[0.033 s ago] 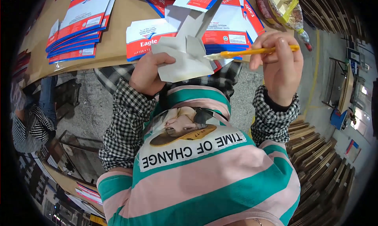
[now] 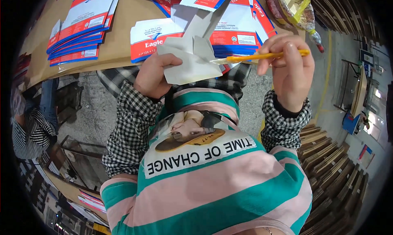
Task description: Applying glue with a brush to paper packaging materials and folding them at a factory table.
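My left hand (image 2: pixel 154 74) is closed on the near end of a partly unfolded printed carton (image 2: pixel 190 65), thumb on top of its plain pale inner side. The carton's flaps stand up, and its far part shows red, white and blue print. In my right hand (image 2: pixel 290 67), pinched between thumb and fingers, is a thin orange-handled paintbrush (image 2: pixel 262 56). Its pale bristles point left and meet the carton's inner flap; whether they touch or hover just above, I cannot tell. Another flat carton (image 2: pixel 153 36) lies beside my left hand, partly under the held one.
A brown table (image 2: pixel 116 40) carries a stack of flat cartons (image 2: pixel 84 26) at left and another pile (image 2: pixel 235 34) behind the held carton. A clear plastic bag (image 2: pixel 292 7) lies at the far right. Cardboard sheets (image 2: pixel 327 165) are stacked at right; a person in stripes (image 2: pixel 32 132) is at left.
The brush tip has shifted slightly left and toward me across the carton flap. My left hand and the carton stay almost in place.
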A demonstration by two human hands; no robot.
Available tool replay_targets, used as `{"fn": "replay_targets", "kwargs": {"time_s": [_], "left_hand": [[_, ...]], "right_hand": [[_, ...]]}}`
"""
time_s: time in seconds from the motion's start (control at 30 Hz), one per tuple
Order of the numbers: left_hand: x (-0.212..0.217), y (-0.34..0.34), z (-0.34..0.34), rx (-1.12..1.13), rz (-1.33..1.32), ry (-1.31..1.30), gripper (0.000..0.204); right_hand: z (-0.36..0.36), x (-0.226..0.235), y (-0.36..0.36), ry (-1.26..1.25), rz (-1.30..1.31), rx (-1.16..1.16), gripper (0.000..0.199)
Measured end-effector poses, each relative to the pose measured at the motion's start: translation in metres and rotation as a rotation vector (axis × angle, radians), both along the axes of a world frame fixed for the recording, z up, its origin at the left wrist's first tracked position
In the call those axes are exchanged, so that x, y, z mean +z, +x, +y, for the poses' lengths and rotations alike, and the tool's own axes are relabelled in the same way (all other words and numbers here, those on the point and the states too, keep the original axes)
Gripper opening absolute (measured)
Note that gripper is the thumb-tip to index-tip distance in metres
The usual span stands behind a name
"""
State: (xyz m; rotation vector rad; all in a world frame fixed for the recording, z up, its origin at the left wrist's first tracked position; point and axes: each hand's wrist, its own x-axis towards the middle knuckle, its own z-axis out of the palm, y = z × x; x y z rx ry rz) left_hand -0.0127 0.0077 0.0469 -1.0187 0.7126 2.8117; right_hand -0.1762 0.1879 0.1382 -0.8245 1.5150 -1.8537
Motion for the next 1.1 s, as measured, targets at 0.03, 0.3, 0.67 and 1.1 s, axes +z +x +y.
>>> {"fn": "replay_targets", "kwargs": {"time_s": [0.03, 0.3, 0.67, 1.1], "left_hand": [[0.001, 0.0, 0.001, 0.016, 0.004, -0.009, 0.037], [0.004, -0.001, 0.004, 0.016, -0.028, -0.053, 0.039], [0.002, -0.003, 0.004, 0.015, -0.019, -0.039, 0.039], [0.005, -0.003, 0.004, 0.015, -0.028, -0.045, 0.038]], "right_hand": [[0.001, 0.0, 0.004, 0.023, 0.06, 0.006, 0.018], [0.011, -0.006, 0.015, 0.146, 0.107, 0.028, 0.016], [0.01, -0.006, 0.014, 0.205, 0.063, 0.067, 0.011], [0.009, 0.002, 0.009, 0.208, 0.096, 0.087, 0.014]]}}
